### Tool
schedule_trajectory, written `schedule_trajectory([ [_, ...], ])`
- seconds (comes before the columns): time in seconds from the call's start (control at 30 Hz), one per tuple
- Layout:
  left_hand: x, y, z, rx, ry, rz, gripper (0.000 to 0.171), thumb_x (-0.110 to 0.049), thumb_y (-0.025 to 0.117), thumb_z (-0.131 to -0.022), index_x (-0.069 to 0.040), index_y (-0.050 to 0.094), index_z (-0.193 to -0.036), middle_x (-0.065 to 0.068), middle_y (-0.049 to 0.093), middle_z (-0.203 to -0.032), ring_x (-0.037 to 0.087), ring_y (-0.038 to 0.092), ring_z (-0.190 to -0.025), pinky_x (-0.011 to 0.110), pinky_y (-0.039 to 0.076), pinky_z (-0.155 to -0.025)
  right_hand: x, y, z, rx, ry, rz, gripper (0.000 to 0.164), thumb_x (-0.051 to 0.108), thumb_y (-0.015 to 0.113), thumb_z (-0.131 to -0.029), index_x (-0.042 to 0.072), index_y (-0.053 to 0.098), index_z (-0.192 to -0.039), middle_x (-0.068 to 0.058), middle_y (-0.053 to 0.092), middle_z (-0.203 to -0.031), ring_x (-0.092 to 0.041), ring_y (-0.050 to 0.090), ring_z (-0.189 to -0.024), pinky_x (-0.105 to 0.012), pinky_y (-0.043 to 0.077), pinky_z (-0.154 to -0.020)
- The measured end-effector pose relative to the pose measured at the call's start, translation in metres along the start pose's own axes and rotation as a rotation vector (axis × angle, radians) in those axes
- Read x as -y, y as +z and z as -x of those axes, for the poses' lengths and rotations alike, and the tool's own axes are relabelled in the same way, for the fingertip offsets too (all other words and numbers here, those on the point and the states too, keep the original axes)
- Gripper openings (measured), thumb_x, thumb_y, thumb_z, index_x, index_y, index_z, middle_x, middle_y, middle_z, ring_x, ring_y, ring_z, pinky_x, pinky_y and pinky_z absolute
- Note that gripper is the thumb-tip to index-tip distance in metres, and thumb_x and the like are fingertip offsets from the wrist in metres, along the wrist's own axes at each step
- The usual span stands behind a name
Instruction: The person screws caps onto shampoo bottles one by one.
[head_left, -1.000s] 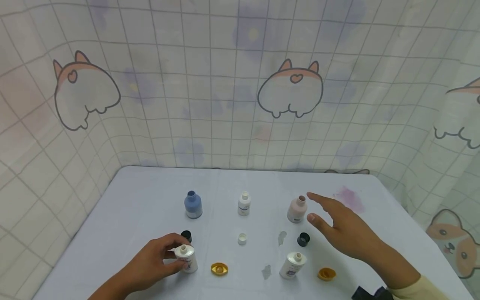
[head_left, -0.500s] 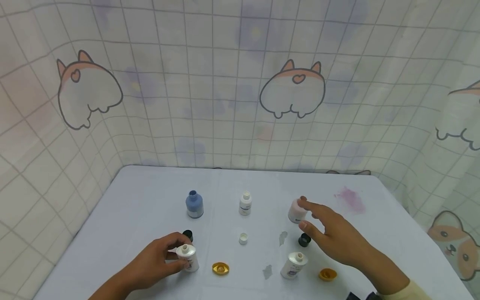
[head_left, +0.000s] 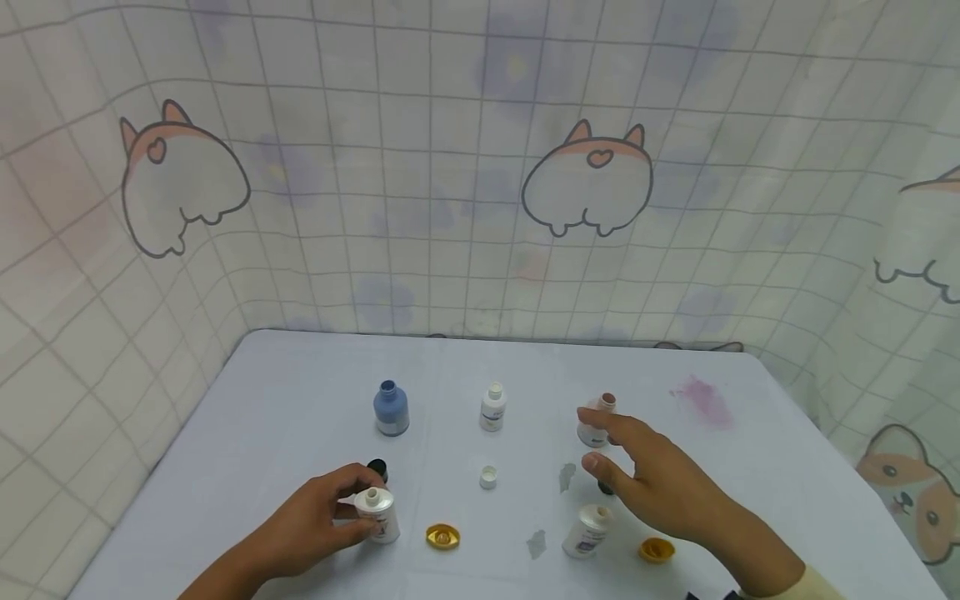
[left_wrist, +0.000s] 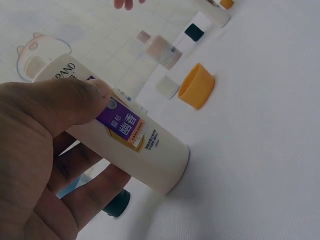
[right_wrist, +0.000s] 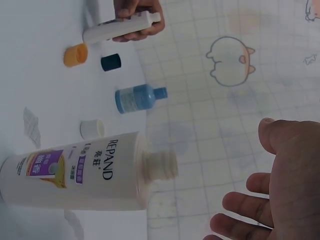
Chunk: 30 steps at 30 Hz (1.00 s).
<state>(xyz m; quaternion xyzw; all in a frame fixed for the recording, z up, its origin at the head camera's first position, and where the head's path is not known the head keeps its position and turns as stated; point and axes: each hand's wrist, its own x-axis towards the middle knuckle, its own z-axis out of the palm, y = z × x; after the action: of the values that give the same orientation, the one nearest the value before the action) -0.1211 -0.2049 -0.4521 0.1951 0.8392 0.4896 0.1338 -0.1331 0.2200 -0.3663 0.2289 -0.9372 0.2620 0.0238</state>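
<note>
My left hand (head_left: pixel 322 521) grips a white uncapped shampoo-type bottle (left_wrist: pixel 145 145), thumb on the purple label and fingers round the back. The bottle's base is at the white tabletop. My right hand (head_left: pixel 660 483) hovers over the right side with fingers extended, holding nothing. In the head view it overlaps a pale pink bottle (head_left: pixel 592 435) and a black cap (head_left: pixel 604 488). Just below it stands a second white bottle (right_wrist: pixel 75 175), also uncapped, with the same purple label. A gold cap (head_left: pixel 657 550) lies right of that bottle, another gold cap (head_left: pixel 442 537) right of the held one.
At the back stand an uncapped blue bottle (head_left: pixel 392 412) and a small white bottle (head_left: pixel 492 410). A white cap (head_left: pixel 488 477) lies mid-table, a black cap (head_left: pixel 377 468) behind the left hand. Grey patches (head_left: pixel 537 543) and a pink stain (head_left: pixel 705 400) mark the tabletop. A checked curtain (head_left: pixel 405 208) surrounds it.
My right hand has moved left and nearer to me, from beside the pink bottle to in front of it. The left hand keeps its grip on the white bottle in place.
</note>
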Motion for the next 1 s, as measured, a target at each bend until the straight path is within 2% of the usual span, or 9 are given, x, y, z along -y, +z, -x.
schedule_trajectory([
  [0.27,0.0,0.0,0.001,0.0,0.005,0.003,0.032,-0.039,0.072,-0.081,-0.028,0.055,-0.106,-0.005,0.059,-0.105,0.014,0.058,-0.098,0.021,0.051,-0.085,0.007,0.007,-0.003,-0.011,-0.04,0.007,0.051,0.054,0.052,-0.09,0.036,0.042,-0.137,0.022,0.043,-0.134,-0.005,0.041,-0.124,-0.036,0.045,-0.096],
  [0.5,0.002,0.0,0.0,0.007,0.021,0.017,0.033,-0.038,0.072,-0.081,-0.028,0.055,-0.107,-0.005,0.059,-0.106,0.014,0.058,-0.098,0.022,0.05,-0.086,0.014,0.009,-0.004,0.031,-0.025,-0.053,0.052,0.055,0.052,-0.09,0.033,0.044,-0.137,0.023,0.042,-0.135,-0.003,0.051,-0.108,-0.028,0.053,-0.08],
  [0.67,0.002,0.0,0.0,0.011,0.008,0.019,0.034,-0.038,0.072,-0.081,-0.028,0.055,-0.108,-0.005,0.059,-0.107,0.014,0.058,-0.099,0.022,0.05,-0.086,0.02,0.011,-0.007,0.047,-0.037,-0.045,0.052,0.056,0.052,-0.089,0.035,0.042,-0.137,0.023,0.042,-0.135,-0.006,0.055,-0.102,-0.031,0.053,-0.077],
  [0.8,0.002,0.0,-0.001,0.018,-0.004,0.015,0.034,-0.039,0.072,-0.081,-0.028,0.055,-0.108,-0.004,0.058,-0.107,0.014,0.057,-0.099,0.024,0.051,-0.086,0.025,0.013,-0.008,0.05,-0.039,-0.046,0.051,0.056,0.052,-0.089,0.036,0.043,-0.136,0.023,0.044,-0.134,-0.006,0.055,-0.104,-0.028,0.052,-0.075],
  [1.0,0.002,0.0,-0.001,0.02,-0.015,0.01,0.033,-0.039,0.072,-0.081,-0.029,0.054,-0.108,-0.005,0.058,-0.106,0.014,0.057,-0.099,0.026,0.051,-0.086,0.031,0.016,-0.008,0.044,-0.077,-0.055,0.05,0.054,0.052,-0.09,0.037,0.041,-0.137,0.02,0.046,-0.134,-0.004,0.054,-0.106,-0.032,0.051,-0.082],
])
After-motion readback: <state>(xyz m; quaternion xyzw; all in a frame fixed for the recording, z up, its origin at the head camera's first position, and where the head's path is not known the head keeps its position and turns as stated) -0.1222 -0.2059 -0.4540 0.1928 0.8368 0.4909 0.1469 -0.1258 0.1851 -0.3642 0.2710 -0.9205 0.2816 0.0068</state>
